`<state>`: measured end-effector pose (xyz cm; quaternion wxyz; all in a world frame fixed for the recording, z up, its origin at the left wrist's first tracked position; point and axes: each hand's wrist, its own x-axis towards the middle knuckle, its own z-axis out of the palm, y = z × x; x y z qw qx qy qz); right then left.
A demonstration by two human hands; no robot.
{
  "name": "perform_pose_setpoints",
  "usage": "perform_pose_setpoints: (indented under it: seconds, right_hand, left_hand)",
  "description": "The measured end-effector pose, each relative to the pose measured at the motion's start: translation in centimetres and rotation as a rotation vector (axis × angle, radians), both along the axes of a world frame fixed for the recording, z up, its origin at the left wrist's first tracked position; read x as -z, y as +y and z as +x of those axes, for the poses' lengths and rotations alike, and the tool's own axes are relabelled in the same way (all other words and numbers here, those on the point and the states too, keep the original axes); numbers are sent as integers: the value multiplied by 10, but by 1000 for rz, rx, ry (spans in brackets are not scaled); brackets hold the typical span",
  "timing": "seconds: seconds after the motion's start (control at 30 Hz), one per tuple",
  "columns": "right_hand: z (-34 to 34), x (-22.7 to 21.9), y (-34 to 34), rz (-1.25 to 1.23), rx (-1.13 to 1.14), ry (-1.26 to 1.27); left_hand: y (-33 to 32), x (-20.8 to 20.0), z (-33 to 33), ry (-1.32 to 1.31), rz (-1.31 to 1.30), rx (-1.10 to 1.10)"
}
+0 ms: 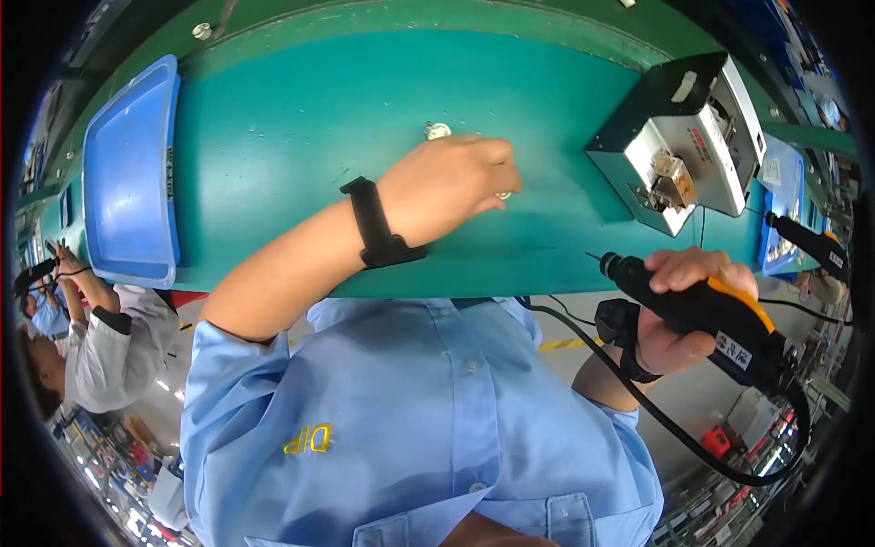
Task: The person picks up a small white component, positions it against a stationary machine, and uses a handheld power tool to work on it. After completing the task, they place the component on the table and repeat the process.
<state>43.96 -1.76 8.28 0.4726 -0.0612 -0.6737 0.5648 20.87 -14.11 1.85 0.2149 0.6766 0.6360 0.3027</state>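
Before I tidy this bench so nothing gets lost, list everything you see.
Mat: 1, teal, centre
Machine: 1, black-silver, mat's right
Trays: 2, blue, mat's left and beyond machine
Loose part: 1, white, mat's middle
Pale part: 1, whitish, in left grip
Screwdrivers: 2, black-orange, right grip and far right
Thick cable: 1, black, lower right
Co-worker: 1 clear, white top, left
Shelving: blurred, uncountable, edges
Shirt: 1, light blue, torso
Wristbands: 2, black, wrists
Grips: 2, bare, over mat and near machine
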Motion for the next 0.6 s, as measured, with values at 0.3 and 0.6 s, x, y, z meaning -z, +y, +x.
perform_pose_setpoints:
  seconds: [0.3, 0.6]
  right_hand:
    - [4, -11, 0, -74, 136, -175]
    - [15, -9, 8, -118, -41, 11]
  left_hand:
    - [0, 13, 15, -341, -67, -140]
    - [9, 9, 28, -451, -81, -231]
